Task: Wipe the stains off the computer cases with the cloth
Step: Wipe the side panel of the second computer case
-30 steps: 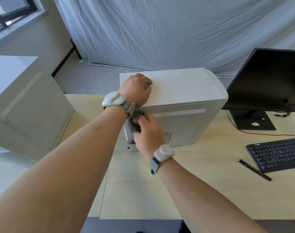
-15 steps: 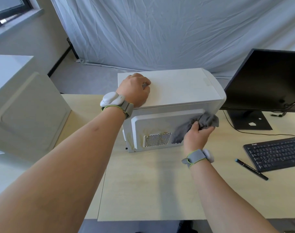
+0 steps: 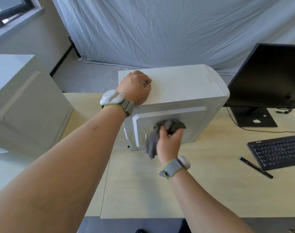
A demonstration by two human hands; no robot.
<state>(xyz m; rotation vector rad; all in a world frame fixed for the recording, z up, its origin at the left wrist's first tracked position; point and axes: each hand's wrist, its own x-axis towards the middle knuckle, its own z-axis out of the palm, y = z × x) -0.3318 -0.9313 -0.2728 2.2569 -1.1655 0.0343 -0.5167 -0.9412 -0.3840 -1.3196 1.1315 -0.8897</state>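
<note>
Nearest you, low in the frame, both forearms reach up over the pale desk (image 3: 143, 190). Your right hand (image 3: 168, 142), at centre frame, is closed around a bunched grey cloth (image 3: 167, 126) and presses it against the side panel of the white computer case (image 3: 185, 86). One tail of the cloth hangs down to the left of your knuckles, over the spot where the panel's vent appears to be; the vent itself is mostly hidden.

So you are mid-wipe on the side face. Faint yellowish streaks still show on the panel at its left edge (image 3: 132, 135), just left of the cloth. By my reading, the next move is to carry the cloth leftward over those streaks with firm, even pressure, keeping the wad flat to the panel so the loose tail does not catch.

A little farther up, your left hand (image 3: 135, 89) rests on the near left corner of the case's top, fingers curled, bracing it. Whether it holds anything I cannot tell. Keep it there while you push, or the case may slide.

At the far left edge stands a second white case (image 3: 25, 101), untouched by either hand; it likely comes afterwards. On the right, a keyboard (image 3: 277, 150), a pen (image 3: 256, 167) and a dark monitor (image 3: 269, 74) sit clear of the work.
</note>
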